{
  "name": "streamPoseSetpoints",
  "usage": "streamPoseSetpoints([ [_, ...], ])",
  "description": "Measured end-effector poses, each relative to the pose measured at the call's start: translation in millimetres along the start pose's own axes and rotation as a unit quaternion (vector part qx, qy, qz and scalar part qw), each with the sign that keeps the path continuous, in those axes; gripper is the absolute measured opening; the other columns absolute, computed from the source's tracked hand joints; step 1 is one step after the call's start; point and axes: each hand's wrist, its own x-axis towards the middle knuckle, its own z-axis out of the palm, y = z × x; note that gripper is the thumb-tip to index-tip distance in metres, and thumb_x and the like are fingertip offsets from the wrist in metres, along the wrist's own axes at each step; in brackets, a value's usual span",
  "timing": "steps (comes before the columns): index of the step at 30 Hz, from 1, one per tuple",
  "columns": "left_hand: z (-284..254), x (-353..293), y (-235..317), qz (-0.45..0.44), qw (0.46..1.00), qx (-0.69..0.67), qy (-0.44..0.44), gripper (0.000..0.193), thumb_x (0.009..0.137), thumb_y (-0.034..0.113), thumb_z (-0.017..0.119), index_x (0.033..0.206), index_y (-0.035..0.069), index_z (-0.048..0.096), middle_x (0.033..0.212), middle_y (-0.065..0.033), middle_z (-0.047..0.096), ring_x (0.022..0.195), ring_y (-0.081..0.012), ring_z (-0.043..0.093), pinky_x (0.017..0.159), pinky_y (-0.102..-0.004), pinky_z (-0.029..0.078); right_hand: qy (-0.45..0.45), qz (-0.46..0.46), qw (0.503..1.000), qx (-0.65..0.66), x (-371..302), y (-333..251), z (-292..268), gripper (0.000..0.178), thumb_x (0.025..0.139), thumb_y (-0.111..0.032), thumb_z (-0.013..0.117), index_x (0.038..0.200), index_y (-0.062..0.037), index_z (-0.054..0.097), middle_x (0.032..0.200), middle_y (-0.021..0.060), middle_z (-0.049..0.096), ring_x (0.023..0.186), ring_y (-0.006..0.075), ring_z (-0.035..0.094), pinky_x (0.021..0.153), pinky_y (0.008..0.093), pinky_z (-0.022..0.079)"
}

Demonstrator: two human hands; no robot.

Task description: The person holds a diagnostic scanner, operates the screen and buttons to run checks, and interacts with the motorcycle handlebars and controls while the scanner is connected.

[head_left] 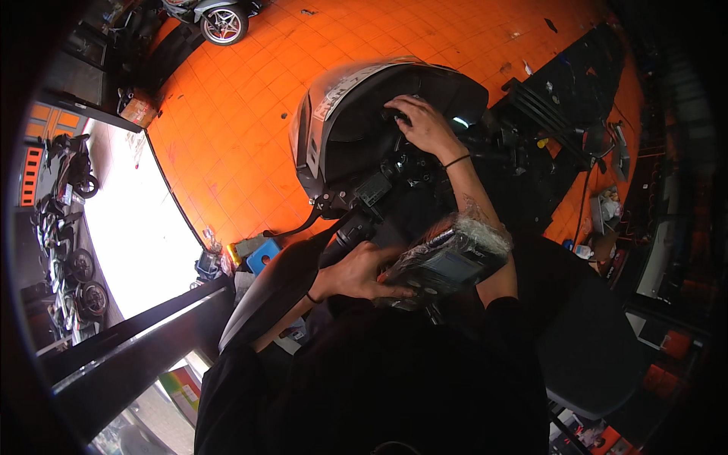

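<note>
My left hand (355, 271) grips the near left edge of a handheld device (455, 262) with a screen, wrapped in crinkled clear plastic. The device is held tilted above the handlebar area of a scooter. Farther off, my right hand (426, 125) reaches inside the scooter's dark front cowl (356, 114). Its fingers curl round a dark part there that I cannot make out. Between the hands lie the handlebar grip (351, 233), a brake lever (299, 225) and a dark switch housing (371, 189).
Orange tiles cover the floor (235, 129). A black rack (553, 121) stands on a dark mat at the right. Another motorcycle's wheel (224, 26) shows at the far left, with several parked motorcycles (72, 250) outside. A blue plastic object (262, 256) sits left of the handlebar.
</note>
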Motion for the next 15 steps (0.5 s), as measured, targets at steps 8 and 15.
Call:
streamPoseSetpoints([
  [8, 16, -1, -10, 0.053, 0.994, -0.034, 0.094, 0.054, 0.078, 0.037, 0.082, 0.109, -0.003, 0.064, 0.054, -0.0054, 0.056, 0.053, -0.0207, 0.064, 0.051, -0.032, 0.048, -0.107, 0.01, 0.989, -0.105, 24, 29, 18, 0.035, 0.084, -0.013, 0.065, 0.119, -0.0132, 0.061, 0.129, 0.0103, 0.049, 0.115, 0.0358, 0.056, 0.093, 0.0475, 0.053],
  [15, 17, -1, -11, 0.065, 0.993, -0.025, 0.095, 0.057, 0.078, 0.038, 0.082, 0.112, -0.004, 0.063, 0.055, -0.0067, 0.058, 0.052, -0.0215, 0.063, 0.05, -0.0332, 0.047, -0.048, 0.025, 0.985, -0.165, 17, 53, 9, 0.041, 0.081, -0.009, 0.065, 0.121, -0.012, 0.059, 0.125, 0.0129, 0.049, 0.107, 0.0386, 0.057, 0.093, 0.0501, 0.052],
])
